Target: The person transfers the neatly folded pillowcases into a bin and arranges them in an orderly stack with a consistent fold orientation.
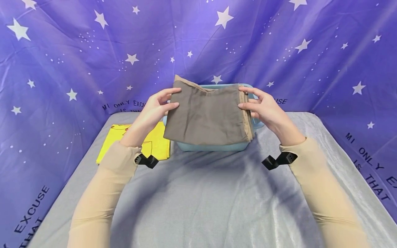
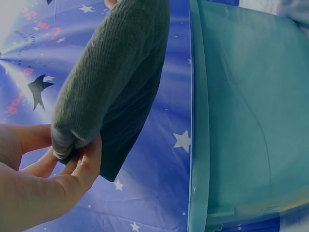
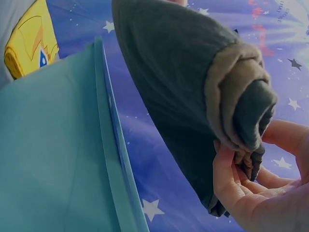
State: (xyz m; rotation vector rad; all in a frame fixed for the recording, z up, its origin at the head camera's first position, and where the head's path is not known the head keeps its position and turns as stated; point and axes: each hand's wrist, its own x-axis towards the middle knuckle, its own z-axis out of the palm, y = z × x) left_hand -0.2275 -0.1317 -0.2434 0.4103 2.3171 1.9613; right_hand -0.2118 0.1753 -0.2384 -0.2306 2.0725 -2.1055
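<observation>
A folded grey-brown cloth garment [image 1: 211, 117] with tan inner layers is held up by both hands, in front of and over a light blue plastic bin [image 1: 214, 147]. My left hand [image 1: 158, 105] pinches its left edge between thumb and fingers. At the opposite edge, where several folded layers show, my right hand [image 1: 262, 108] grips it the same way. In the left wrist view, fingers [image 2: 87, 166] curl round the garment's end beside the bin's rim [image 2: 199, 121]. The right wrist view shows the rolled layers [image 3: 241, 96] above the fingers. Most of the bin's opening is hidden behind the garment.
A folded yellow cloth [image 1: 158, 137] with a printed pattern lies on the table at the left, partly behind the left forearm. Grey fabric [image 1: 211, 199] covers the table. A purple star-printed curtain [image 1: 198, 41] hangs behind and along both sides.
</observation>
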